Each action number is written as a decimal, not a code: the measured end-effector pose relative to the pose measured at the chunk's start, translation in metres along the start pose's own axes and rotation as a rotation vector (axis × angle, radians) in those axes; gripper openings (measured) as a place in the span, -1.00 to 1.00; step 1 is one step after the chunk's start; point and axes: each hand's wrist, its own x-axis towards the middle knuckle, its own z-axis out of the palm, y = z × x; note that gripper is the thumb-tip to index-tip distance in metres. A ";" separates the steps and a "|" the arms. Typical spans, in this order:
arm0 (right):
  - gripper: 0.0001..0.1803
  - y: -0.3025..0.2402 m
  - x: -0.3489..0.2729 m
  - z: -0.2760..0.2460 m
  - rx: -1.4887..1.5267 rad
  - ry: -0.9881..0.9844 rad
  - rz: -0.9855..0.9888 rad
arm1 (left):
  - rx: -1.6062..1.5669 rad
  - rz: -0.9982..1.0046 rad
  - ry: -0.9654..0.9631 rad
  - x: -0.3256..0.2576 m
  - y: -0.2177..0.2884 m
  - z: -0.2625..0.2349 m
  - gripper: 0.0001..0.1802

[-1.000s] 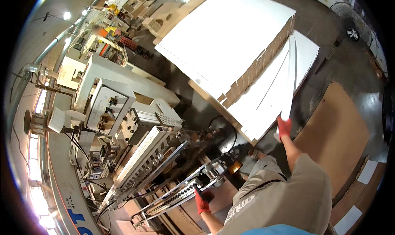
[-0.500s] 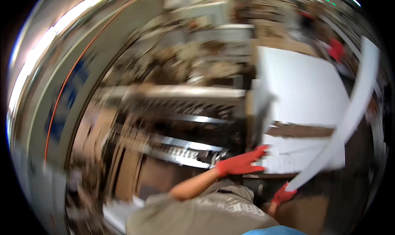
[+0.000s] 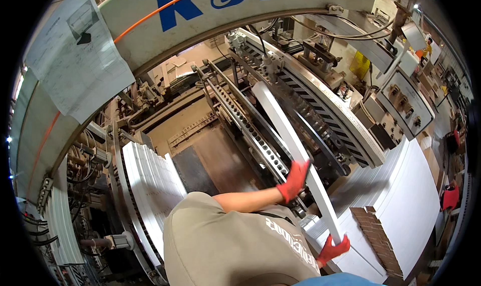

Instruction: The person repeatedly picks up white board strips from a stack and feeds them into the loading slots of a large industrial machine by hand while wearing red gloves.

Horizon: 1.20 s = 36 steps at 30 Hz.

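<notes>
The person is reaching forward over the machine with both red-gloved hands. The left hand [image 3: 294, 179] is stretching out from a bare forearm that is crossing the picture from the lower middle toward the right, and its fingers [image 3: 300, 169] are clenching the left edge of a stack of white sheets [image 3: 290, 145] about halfway along it. The right hand [image 3: 333, 250] is sitting lower and closer to the body, its fingers gripping the near end of the same stack.

Half a second ago the view was blurred and swinging, with the sheets bowing upward at the right beside the white pile; now the head is facing the machine and the sheets are lying over its feeder rails [image 3: 250, 130], held edge-on.

The stack is appearing as a long narrow white band. Its long axis is running from the right hand at the lower right up and away toward the upper left, with the far end pointing into the machine's slatted conveyor [image 3: 320, 115]. To the right a large pile of white board [image 3: 406, 196] is resting, and to the left another row of white sheets [image 3: 150, 185] is standing on edge.
</notes>
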 end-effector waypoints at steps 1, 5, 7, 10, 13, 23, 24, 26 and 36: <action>-0.33 -0.013 0.014 0.009 0.016 -0.080 -0.012 | 0.147 0.110 0.164 0.033 0.001 -0.011 -0.57; -0.40 -0.073 0.079 0.057 0.207 -0.255 -0.160 | 0.333 0.200 0.318 0.140 0.006 -0.070 -0.39; -0.41 -0.103 0.107 0.085 0.238 -0.325 -0.225 | 0.276 0.175 0.359 0.182 0.013 -0.089 -0.38; -0.37 -0.135 0.135 0.123 0.209 -0.297 -0.291 | 0.361 0.344 0.356 0.230 0.032 -0.104 -0.35; -0.35 -0.155 0.154 0.160 0.191 -0.362 -0.256 | 0.380 0.363 0.358 0.264 0.053 -0.113 -0.31; -0.31 -0.192 0.180 0.207 -0.086 -0.307 -0.039 | 0.367 0.250 0.302 0.328 0.070 -0.112 -0.29; -0.32 -0.194 0.180 0.209 -0.089 -0.297 0.025 | 0.406 0.234 0.275 0.328 0.075 -0.109 -0.22; -0.34 -0.199 0.175 0.214 -0.113 -0.178 0.151 | 0.477 0.100 0.185 0.326 0.084 -0.101 -0.08; -0.52 -0.208 0.179 0.235 0.200 -0.080 0.312 | 0.744 0.164 0.525 0.343 0.097 -0.075 -0.14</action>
